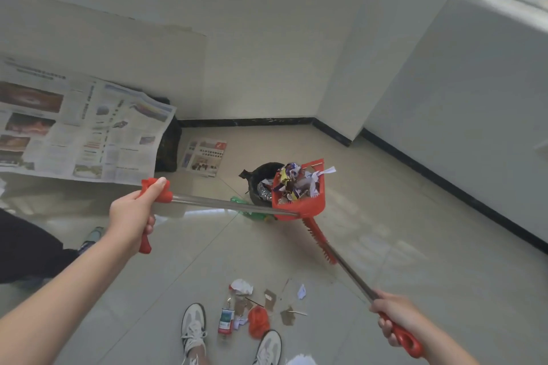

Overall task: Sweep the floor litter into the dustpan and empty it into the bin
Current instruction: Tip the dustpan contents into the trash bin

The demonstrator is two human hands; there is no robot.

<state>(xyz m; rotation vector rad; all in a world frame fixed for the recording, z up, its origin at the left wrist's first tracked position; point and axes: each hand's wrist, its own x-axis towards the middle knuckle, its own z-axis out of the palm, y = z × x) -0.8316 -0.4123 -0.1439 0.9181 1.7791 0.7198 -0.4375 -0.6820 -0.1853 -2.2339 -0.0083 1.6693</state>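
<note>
A red dustpan (308, 204) full of wrappers and paper scraps is raised and tilted at the rim of a small bin lined with a black bag (261, 175). My left hand (133, 213) grips the red handle at the end of the dustpan's long metal shaft. My right hand (394, 317) grips the red handle of the broom; its red head (318, 238) sits just below the dustpan. Floor litter (255, 305) lies near my shoes: crumpled paper, cardboard bits, a small bottle, a red wad.
A surface draped with newspaper (83, 130) stands at the left, with a folded newspaper (204, 157) on the floor behind the bin. A green bottle (249, 210) lies by the bin. White walls meet in a corner beyond. A dark-clothed person's leg is at the left edge.
</note>
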